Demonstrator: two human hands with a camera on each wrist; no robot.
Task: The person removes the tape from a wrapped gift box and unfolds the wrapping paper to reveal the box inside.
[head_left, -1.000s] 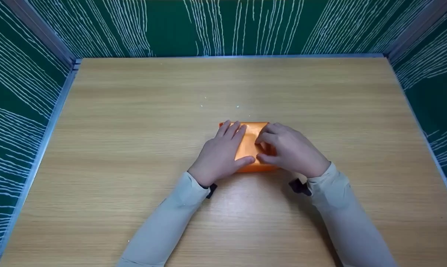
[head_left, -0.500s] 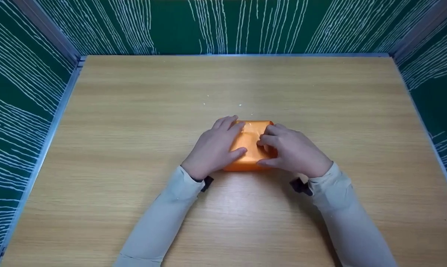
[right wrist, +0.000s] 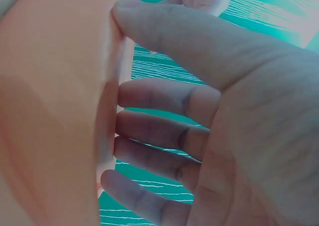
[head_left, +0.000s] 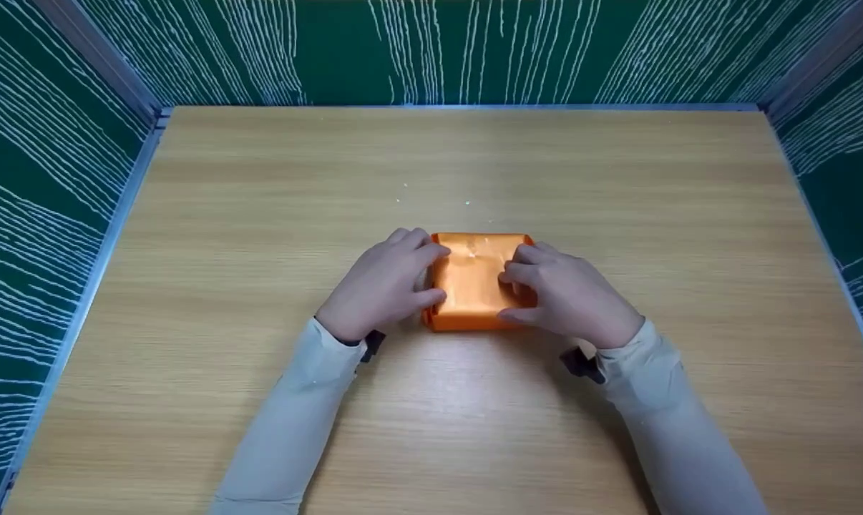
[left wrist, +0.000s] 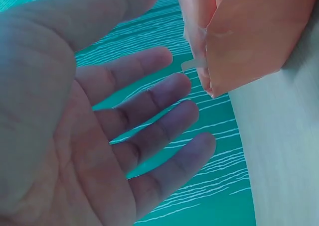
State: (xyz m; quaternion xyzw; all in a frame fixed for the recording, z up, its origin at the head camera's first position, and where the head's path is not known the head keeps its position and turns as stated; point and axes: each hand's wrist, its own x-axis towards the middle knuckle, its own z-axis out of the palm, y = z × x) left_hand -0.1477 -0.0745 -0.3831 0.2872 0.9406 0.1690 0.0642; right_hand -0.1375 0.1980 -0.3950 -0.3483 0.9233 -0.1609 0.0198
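Observation:
A package wrapped in glossy orange paper (head_left: 474,286) lies flat on the table. My left hand (head_left: 381,286) is at its left end, fingers and thumb spread; in the left wrist view the fingers (left wrist: 169,89) look apart from it. A small pale strip (left wrist: 194,64), like clear tape, sticks out from the package's edge there. Over the right end is my right hand (head_left: 571,293). In the right wrist view its extended fingers (right wrist: 149,156) rest their tips on the orange paper, and the thumb (right wrist: 164,34) touches it too. That hand hides the package's right end.
The wood-grain table (head_left: 295,179) spreads around both hands. A few tiny white specks (head_left: 467,203) lie beyond the package. Green panels with white streaks (head_left: 360,54) border the table at the back and both sides.
My left hand has slid left off the top of the package to its left end, uncovering more of the orange paper. My right hand has stayed at the right end.

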